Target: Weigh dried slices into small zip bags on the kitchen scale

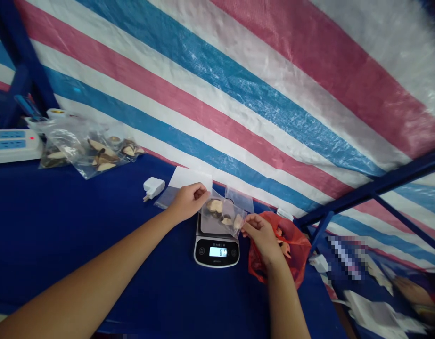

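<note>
Head view: left fingers [202, 190] and right fingers [250, 221] pinch a clear bag [234, 212] of slices [215, 205]; red bag [300, 252] holds pieces [285, 249].

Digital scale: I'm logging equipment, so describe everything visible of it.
The digital scale has a pale, plastic-looking body, grey platform and glossy black panel. Its lit display seems to show 8.1, between two round button marks. It stands on the blue table, panel toward the camera. A clear plastic bag overlaps its platform; contact is unclear.
</note>
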Action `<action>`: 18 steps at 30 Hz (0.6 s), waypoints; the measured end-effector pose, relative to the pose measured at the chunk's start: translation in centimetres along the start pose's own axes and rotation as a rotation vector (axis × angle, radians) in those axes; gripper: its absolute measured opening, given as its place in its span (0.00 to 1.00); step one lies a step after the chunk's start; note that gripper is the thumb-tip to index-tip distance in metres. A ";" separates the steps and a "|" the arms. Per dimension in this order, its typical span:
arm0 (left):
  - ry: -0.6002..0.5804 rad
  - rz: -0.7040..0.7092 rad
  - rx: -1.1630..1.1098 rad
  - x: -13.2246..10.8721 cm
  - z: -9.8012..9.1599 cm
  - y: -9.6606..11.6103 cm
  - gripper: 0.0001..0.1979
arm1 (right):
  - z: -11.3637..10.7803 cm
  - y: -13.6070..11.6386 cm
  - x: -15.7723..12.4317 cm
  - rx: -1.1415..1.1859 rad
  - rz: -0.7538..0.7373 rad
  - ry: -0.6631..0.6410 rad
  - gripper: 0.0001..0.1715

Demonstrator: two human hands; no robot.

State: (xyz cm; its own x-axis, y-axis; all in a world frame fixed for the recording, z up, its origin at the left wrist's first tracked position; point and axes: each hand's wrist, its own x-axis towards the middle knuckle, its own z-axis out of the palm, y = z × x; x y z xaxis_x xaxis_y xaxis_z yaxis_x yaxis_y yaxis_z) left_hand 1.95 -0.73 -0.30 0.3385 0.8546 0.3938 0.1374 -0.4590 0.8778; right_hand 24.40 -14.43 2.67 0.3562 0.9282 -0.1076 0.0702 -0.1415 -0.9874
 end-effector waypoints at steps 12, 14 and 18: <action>0.068 -0.021 -0.042 0.4 -0.2 -0.2 0.11 | -1.4 -0.2 0.2 0.197 0.041 0.153 0.20; 0.143 -0.047 -0.060 0.7 -0.6 -0.5 0.11 | -2.0 0.1 0.5 0.137 0.023 0.202 0.19; 0.361 -0.100 -0.122 1.5 -1.0 -1.7 0.12 | -2.2 0.3 0.7 0.078 0.022 0.230 0.17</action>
State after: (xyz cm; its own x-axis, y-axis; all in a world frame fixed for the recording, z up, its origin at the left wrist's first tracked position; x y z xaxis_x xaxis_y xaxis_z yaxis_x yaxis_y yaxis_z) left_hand 1.28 1.60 -0.89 -0.0229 0.9341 0.3563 0.0341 -0.3555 0.9341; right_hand 26.74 -14.63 2.53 0.5601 0.8213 -0.1087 -0.0092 -0.1251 -0.9921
